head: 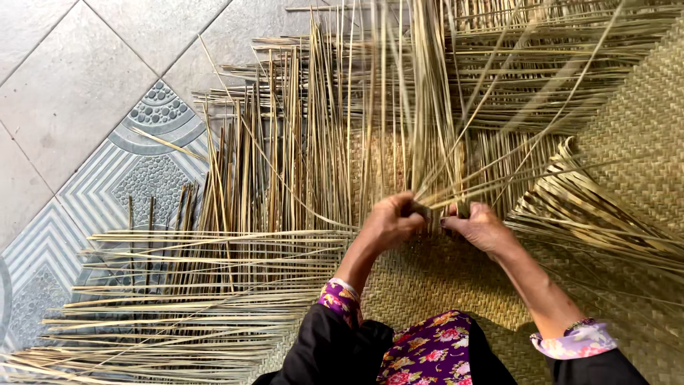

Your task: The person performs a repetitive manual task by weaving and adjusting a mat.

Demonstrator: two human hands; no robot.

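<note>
nearest the camera, floral cuffs and dark sleeves lead to both hands on a woven straw mat (442,285). the left hand (393,219) is closed around a bunch of loose straw strands (427,107) at the mat's unfinished edge. the right hand (479,225) pinches the same strands just beside it. farther out, the strands fan over the patterned floor tiles (135,171).

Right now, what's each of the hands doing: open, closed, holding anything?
Left hand: closed, gripping a bunch of loose reed strands at the edge of the woven mat.
Right hand: closed, pinching the same strands.
</note>
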